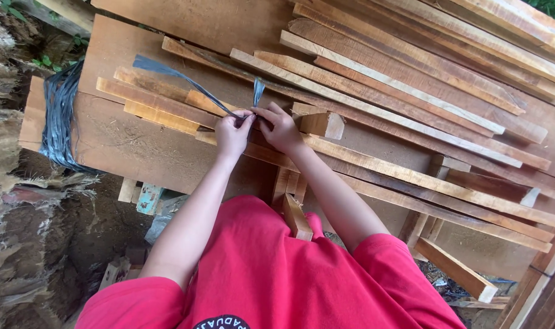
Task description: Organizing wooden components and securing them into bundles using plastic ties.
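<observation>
Tying: a grey plastic strap (186, 82) is being worked around a bundle of thin wooden slats (168, 100) at the middle of the view.
Left hand: the left hand (233, 133) is being clenched on the long end of the strap, which is running off toward 10 o'clock.
Right hand: the right hand (279, 128) is being pinched on the short end (258, 91), which is standing up toward 12 o'clock; thumb and fingertips are being pressed together just beside the left hand.
Strap position: the strap is being held at the near edge of the bundle, where both hands are meeting; whether a knot is already being formed under the fingers cannot be told, since the crossing is hidden.
Progress: the strap appears to be already passed around the slats, with both ends gathered; the fastening is judged as not yet finished, because both ends are being gripped and the long tail is lying loose.
Surroundings: a coil of the same grey strapping (59, 116) is lying at 9 o'clock on a wide board (137, 152); longer planks (424, 91) are being stacked from 1 to 3 o'clock.
Foreground: a red shirt (271, 274) is filling the 6 o'clock area.
</observation>
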